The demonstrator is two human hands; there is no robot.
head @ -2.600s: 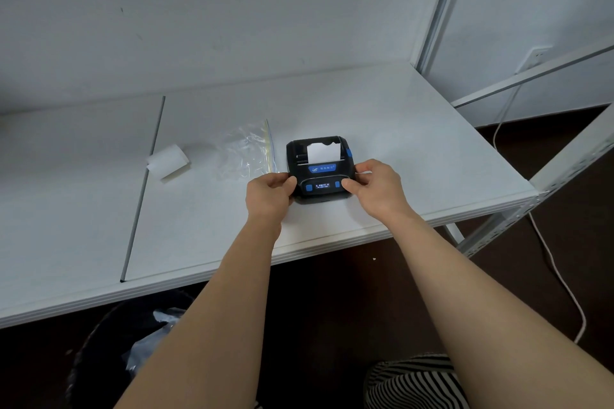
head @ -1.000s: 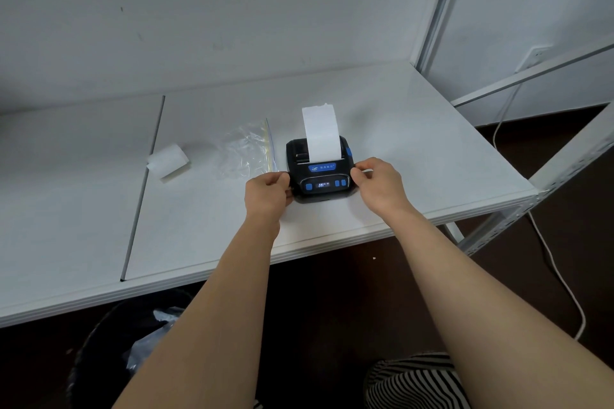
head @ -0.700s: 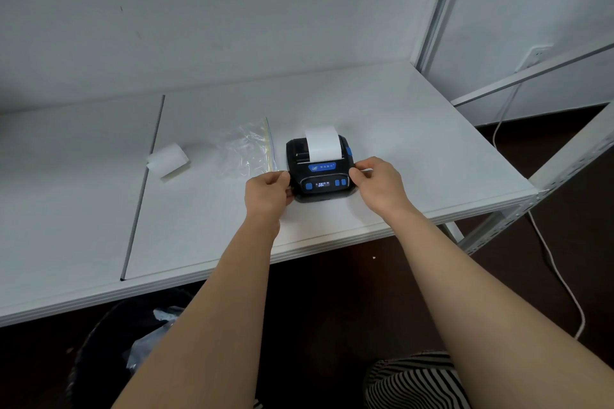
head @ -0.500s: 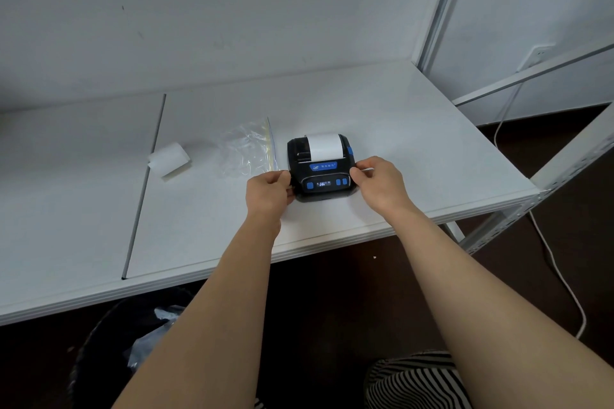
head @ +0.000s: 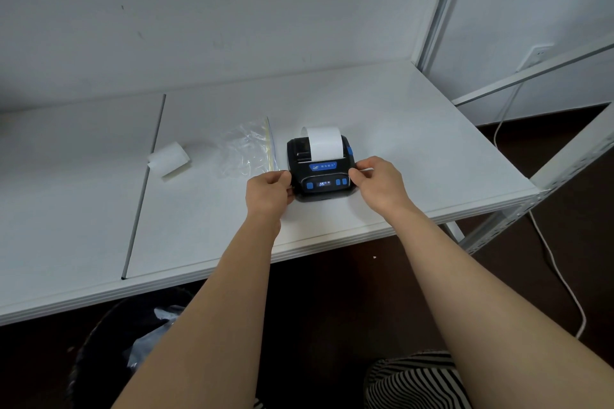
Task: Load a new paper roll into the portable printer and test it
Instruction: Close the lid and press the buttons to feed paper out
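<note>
White table (head: 415, 149) against a pale wall, metal shelf frame (head: 564, 163) at right. Black printer (head: 324, 176) sits near the front edge, w/ a paper strip (head: 324, 143) curling up out of its top. Left hand (head: 267, 191) and right hand (head: 380, 184) flank it, fingers clamped on its sides. Clear plastic bag (head: 247, 151) just left of it; paper roll (head: 169, 161) further left.

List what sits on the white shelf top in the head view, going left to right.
Spare paper roll → clear plastic bag → left hand → portable printer, with a paper strip curling out of it → right hand.
</note>
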